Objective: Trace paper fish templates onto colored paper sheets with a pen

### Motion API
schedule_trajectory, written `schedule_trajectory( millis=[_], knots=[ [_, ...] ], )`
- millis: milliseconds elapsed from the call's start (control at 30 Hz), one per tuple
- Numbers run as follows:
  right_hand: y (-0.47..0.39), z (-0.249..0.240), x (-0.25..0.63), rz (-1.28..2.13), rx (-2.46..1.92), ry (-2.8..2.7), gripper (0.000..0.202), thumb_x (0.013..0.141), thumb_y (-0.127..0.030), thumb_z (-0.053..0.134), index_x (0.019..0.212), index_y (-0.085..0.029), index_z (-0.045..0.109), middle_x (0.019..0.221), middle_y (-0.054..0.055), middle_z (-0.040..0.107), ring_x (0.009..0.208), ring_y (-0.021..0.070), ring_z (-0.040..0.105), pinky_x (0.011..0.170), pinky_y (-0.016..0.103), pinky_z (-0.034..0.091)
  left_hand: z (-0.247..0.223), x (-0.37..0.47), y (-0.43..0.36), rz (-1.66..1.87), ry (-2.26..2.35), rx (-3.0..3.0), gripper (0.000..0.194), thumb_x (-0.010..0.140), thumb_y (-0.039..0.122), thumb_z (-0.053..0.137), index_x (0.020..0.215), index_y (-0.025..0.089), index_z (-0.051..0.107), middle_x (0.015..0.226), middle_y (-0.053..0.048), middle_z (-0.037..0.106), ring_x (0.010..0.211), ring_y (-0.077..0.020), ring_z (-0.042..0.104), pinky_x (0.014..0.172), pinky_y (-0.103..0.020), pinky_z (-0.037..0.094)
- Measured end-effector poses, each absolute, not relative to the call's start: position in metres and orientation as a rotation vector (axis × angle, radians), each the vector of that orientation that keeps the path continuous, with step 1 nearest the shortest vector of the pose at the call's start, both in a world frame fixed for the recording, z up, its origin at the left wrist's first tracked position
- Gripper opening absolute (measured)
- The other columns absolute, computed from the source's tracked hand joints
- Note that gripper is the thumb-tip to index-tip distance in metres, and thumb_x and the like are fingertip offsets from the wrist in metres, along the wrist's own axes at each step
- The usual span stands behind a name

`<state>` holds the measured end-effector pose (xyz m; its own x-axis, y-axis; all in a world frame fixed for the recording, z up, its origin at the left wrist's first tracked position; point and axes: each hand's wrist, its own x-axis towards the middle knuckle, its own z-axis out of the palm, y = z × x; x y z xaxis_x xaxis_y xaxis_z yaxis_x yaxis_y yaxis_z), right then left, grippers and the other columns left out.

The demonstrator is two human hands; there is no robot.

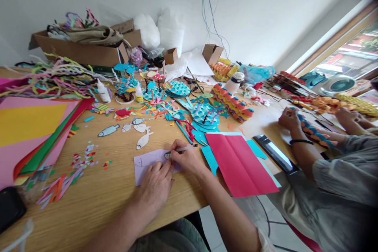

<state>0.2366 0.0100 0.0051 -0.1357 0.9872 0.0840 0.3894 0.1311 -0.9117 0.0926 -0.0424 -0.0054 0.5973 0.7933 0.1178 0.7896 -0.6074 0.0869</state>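
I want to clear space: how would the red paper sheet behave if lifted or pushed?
The red paper sheet looks thin, so probably light. Creases suggest it may fold there. Its near end juts past the table, so pushing that way might drop it.

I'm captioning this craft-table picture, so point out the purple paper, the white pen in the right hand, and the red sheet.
Purple paper (147, 162): head view, on its uncovered left part.
White pen (185, 148): head view, on its pale barrel.
Red sheet (239, 164): head view, near its centre.
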Motion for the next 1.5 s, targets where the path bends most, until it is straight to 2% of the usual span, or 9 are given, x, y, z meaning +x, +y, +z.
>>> schedule_trajectory(
  millis=[300,467,733,967,1500],
  knots=[
    [0.006,0.014,0.237,1.110,-1.336,-1.498,0.006,0.064,-0.013,0.046,0.065,-0.019,0.047,0.058,-0.005,0.044,0.051,0.0081,0.039,0.047,0.019,0.031,-0.001,0.094,-0.042,0.166,1.371,2.777,0.041,0.084,0.020,0.050,0.125,0.013,0.047,0.125,-0.009,0.051,0.091,-0.0236,0.050,0.072,-0.039,0.046],
    [0.004,0.018,0.239,1.177,-1.328,-1.587,0.006,0.064,-0.013,0.047,0.064,-0.018,0.047,0.057,-0.006,0.045,0.051,0.0077,0.038,0.046,0.018,0.029,0.002,0.093,-0.043,0.188,1.355,2.773,0.038,0.085,0.019,0.049,0.122,0.013,0.049,0.118,-0.011,0.055,0.090,-0.0230,0.049,0.072,-0.039,0.045],
    [0.006,0.017,0.240,1.136,-1.358,-1.705,0.010,0.064,-0.008,0.048,0.064,-0.018,0.048,0.057,-0.006,0.045,0.051,0.0067,0.039,0.045,0.016,0.029,0.000,0.093,-0.042,0.231,1.343,2.764,0.037,0.084,0.018,0.048,0.120,0.013,0.050,0.114,-0.010,0.056,0.089,-0.0222,0.048,0.072,-0.037,0.043],
    [0.004,0.015,0.239,1.103,-1.368,-1.729,0.008,0.067,-0.011,0.047,0.068,-0.019,0.049,0.059,-0.006,0.047,0.052,0.0074,0.040,0.046,0.017,0.030,0.000,0.093,-0.042,0.225,1.347,2.754,0.034,0.083,0.018,0.050,0.117,0.014,0.052,0.111,-0.009,0.057,0.088,-0.0228,0.048,0.071,-0.038,0.042],
    [0.007,0.011,0.234,1.028,-1.435,-1.605,0.009,0.066,-0.011,0.046,0.066,-0.020,0.047,0.056,-0.006,0.047,0.050,0.0080,0.043,0.045,0.018,0.031,0.000,0.093,-0.043,0.230,1.355,2.770,0.037,0.085,0.018,0.047,0.121,0.013,0.050,0.119,-0.011,0.053,0.089,-0.0231,0.049,0.070,-0.038,0.044]
  ],
)
